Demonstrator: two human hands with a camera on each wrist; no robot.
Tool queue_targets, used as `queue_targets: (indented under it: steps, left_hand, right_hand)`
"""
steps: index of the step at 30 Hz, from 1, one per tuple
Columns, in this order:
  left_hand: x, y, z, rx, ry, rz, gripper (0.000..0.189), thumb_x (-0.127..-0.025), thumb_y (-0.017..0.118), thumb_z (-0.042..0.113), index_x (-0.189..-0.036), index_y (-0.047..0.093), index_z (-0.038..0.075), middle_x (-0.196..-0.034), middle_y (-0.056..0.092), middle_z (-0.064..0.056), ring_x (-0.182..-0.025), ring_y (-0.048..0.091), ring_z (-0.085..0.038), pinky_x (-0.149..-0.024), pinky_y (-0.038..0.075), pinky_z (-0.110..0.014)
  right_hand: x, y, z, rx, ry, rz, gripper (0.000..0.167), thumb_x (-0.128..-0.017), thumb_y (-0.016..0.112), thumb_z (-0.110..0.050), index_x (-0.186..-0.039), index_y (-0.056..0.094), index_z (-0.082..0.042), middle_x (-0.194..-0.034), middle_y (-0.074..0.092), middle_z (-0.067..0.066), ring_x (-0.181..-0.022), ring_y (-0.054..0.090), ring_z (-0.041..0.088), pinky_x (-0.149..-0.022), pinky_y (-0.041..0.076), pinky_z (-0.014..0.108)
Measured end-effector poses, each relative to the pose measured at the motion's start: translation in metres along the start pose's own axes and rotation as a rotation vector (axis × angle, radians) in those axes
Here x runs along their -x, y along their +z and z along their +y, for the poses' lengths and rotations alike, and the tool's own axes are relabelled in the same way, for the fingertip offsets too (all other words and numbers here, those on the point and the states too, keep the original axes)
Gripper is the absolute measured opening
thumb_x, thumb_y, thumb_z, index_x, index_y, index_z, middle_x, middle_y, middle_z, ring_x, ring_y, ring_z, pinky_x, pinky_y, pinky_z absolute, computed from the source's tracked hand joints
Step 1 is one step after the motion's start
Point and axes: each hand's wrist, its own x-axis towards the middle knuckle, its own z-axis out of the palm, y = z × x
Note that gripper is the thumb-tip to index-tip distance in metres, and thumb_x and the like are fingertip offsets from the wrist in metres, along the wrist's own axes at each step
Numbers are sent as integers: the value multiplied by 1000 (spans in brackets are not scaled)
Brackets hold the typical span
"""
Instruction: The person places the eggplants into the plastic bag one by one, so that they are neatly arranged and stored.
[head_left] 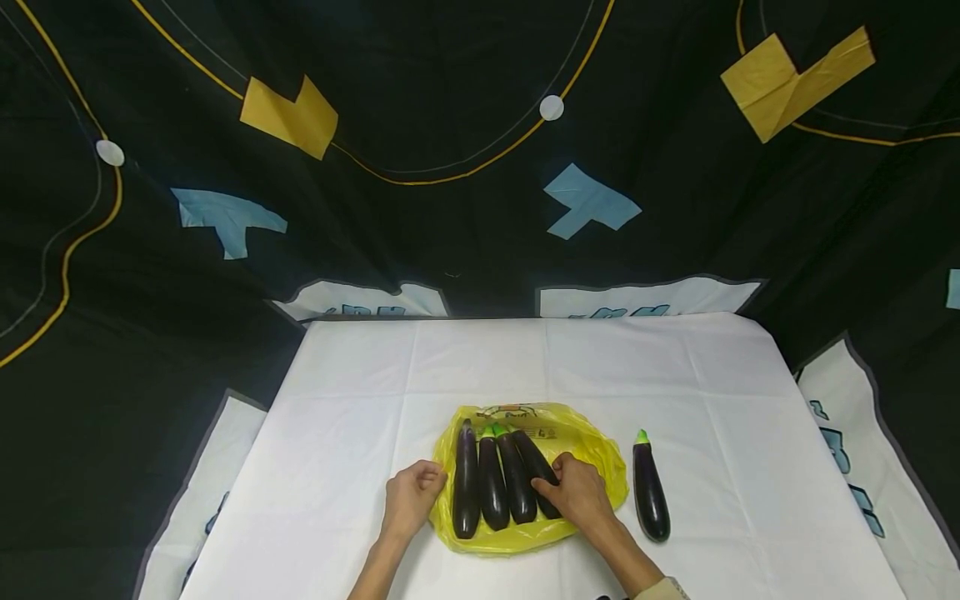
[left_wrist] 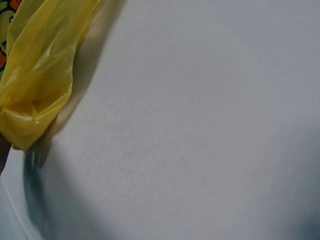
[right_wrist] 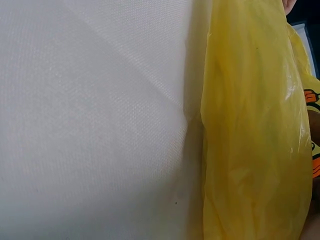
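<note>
A yellow plastic bag (head_left: 600, 458) lies spread on the table, with several dark purple eggplants (head_left: 467, 483) side by side on it. At the bag's left edge, my left hand (head_left: 411, 500) pinches the plastic between thumb and fingers. My right hand (head_left: 581, 493) has its thumb and fingers around the rightmost eggplant (head_left: 531, 454) of the row, whose lower part it partly covers. In the left wrist view the gathered bag edge (left_wrist: 42, 75) shows at the left; in the right wrist view the bag's side (right_wrist: 255, 125) hides most of the right hand.
One more eggplant (head_left: 651, 492) with a green stem lies on the white tablecloth (head_left: 738, 450), right of the bag. Behind the table hangs a dark patterned curtain (head_left: 450, 242).
</note>
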Motion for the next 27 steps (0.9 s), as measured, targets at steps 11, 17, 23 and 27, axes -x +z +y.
queue_targets:
  steps: [11,17,23,27]
  left_hand:
    - [0,0,1,-11,19,6,4,-84,70,8,-82,69,5,-71,67,1,-61,60,-7,-54,50,-19]
    - [0,0,2,-24,23,5,4,-84,70,8,-82,68,6,-71,67,1,-62,60,-7,-54,50,-19]
    - [-1,0,2,-24,21,6,4,-84,70,9,-82,68,5,-71,67,2,-61,60,-7,-55,50,-19]
    - [-1,0,1,-20,19,3,4,-84,70,8,-82,68,5,-71,67,2,-61,60,-7,-54,50,-19]
  right_hand:
    - [0,-3,0,13,7,-7,40,-76,78,-34,-94,62,-2,-79,62,0,-69,56,15,-64,50,36]
    - [0,-4,0,10,4,-4,39,-76,78,-34,-93,62,-2,-78,61,0,-68,56,15,-64,50,36]
    - [0,-6,-2,4,6,-3,38,-77,78,-34,-91,61,-4,-76,59,-1,-64,53,13,-61,48,34]
    - [1,-9,-4,-7,8,2,40,-77,78,-34,-96,63,-2,-78,62,-1,-69,59,14,-64,51,35]
